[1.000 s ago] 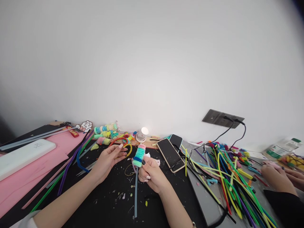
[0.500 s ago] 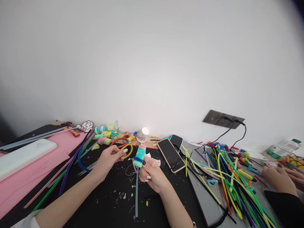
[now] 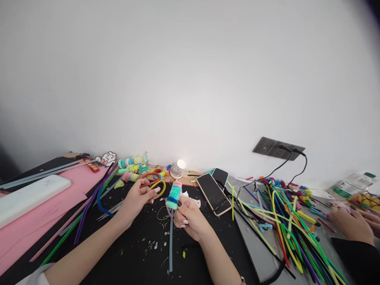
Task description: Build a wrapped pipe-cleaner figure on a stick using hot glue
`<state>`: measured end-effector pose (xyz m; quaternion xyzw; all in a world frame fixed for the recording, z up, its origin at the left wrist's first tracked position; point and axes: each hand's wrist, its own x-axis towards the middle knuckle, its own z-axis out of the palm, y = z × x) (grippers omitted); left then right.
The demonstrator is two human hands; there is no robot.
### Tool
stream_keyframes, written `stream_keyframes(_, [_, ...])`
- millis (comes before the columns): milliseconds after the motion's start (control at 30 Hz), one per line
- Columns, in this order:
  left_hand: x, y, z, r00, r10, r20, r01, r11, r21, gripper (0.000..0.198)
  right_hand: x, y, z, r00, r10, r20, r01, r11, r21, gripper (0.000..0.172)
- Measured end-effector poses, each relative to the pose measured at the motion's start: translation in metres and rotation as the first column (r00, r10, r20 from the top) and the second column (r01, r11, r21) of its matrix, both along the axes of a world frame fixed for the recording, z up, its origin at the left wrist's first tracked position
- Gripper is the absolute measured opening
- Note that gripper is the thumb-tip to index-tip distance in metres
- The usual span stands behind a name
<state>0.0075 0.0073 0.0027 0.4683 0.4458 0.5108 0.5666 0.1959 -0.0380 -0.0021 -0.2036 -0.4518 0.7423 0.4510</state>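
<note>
My right hand [image 3: 188,217] is closed around the lower end of a fuzzy roll [image 3: 174,194] banded in pink, mint green and blue. A grey glue stick [image 3: 171,245] points down from beneath the roll. To its left, my left hand [image 3: 139,200] has thumb and fingertips pinched together beside a yellow loop [image 3: 162,189] and a red loop [image 3: 148,175]; whatever lies between the fingertips is too small to make out. A small lit lamp or cup [image 3: 178,169] stands behind the roll.
Two phones [image 3: 213,194] lie right of centre. Pipe cleaners [image 3: 289,225] are heaped on the grey board, with another person's hands [image 3: 352,223] beyond. At left are a white case [image 3: 35,198] on pink sheets [image 3: 84,174], and more fuzzy rolls [image 3: 132,161] near the wall.
My left hand has tilted slightly, its fingers shifting a little by the loops. My right hand and the roll have barely moved. The other person's hands have shifted slightly right.
</note>
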Motion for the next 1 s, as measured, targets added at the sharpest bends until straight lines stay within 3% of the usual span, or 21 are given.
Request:
stream_keyframes(167, [0.0007,-0.0022,0.0012,0.999,0.001,-0.032,0.0,0.999,0.049,0.042,0.0007,0.0003,-0.0007,1.0,-0.004,0.002,0.004,1.0,0.005,0.028])
stream_keyframes(500, [-0.0002,-0.0013,-0.0007,1.0,-0.014,-0.015,0.014,0.999,-0.029,0.048,-0.0004,-0.0013,0.0018,0.999,-0.025,0.038,0.024,1.0,0.004,0.032])
stream_keyframes(1000, [-0.0013,0.0008,-0.0046,0.996,0.036,-0.082,-0.035,0.999,0.015,0.027,-0.0011,-0.0018,0.0036,0.996,-0.043,0.074,0.044,0.999,-0.013,0.035])
